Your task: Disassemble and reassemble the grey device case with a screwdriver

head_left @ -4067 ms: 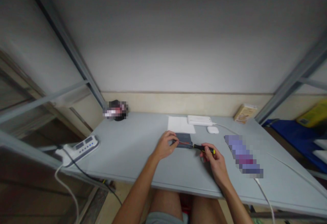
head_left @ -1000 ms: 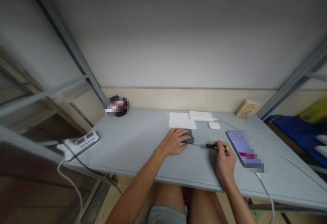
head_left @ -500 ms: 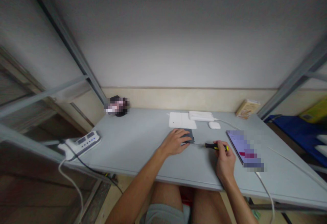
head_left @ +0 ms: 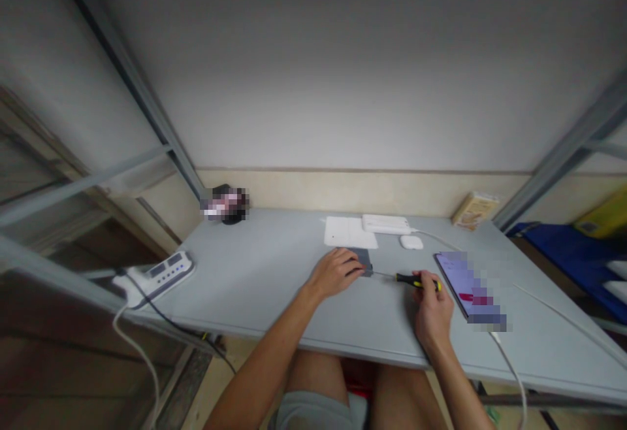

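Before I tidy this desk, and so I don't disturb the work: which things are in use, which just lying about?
In use: left hand on the grey device; right hand gripping the screwdriver.
Lying about: white sheet, white box, earbud case, phone, power strip, small carton.

A single head-worn view looks forward and down across the tabletop (head_left: 274,286), from behind the left grip (head_left: 337,272) and right grip (head_left: 431,306), wall (head_left: 343,90) beyond them.

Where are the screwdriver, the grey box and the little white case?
screwdriver (head_left: 407,280), head view, on its black-and-yellow handle.
grey box (head_left: 366,260), head view, on its bare right end.
little white case (head_left: 411,242), head view, on its top.
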A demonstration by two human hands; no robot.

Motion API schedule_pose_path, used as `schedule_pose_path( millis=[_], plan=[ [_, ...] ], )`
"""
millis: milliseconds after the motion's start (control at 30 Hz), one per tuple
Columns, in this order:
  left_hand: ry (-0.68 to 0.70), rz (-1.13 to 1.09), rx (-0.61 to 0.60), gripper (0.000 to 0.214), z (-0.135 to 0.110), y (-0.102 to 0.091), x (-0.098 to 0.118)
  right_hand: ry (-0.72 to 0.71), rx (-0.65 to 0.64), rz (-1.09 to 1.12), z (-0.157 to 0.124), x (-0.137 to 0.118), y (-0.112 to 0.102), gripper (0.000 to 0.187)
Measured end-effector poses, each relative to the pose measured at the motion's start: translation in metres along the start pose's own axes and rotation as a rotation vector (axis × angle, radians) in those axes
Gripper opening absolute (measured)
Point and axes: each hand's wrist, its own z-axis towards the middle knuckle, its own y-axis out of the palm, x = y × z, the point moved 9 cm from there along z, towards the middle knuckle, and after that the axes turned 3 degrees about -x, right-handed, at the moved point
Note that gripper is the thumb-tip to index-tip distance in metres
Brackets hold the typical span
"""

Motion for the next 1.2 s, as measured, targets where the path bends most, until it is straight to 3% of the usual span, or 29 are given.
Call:
schedule_pose_path(
  millis=[333, 500, 1200],
  plan=[
    [-0.16, -0.082, 0.133, 0.022, -0.004, -0.012, -0.023, 0.02, -0.006, -0.025, -0.001, -0.001, 0.001, 0.052],
    [-0.153, -0.1, 0.171, 0.019, -0.005, -0.014, -0.024, 0.017, 0.001, -0.031, -0.001, -0.001, 0.001, 0.053],
    [-0.17, -0.097, 0.17, 0.021, -0.007, -0.009, -0.03, 0.026, 0.007, -0.04, 0.0, 0.001, 0.001, 0.055]
  ],
)
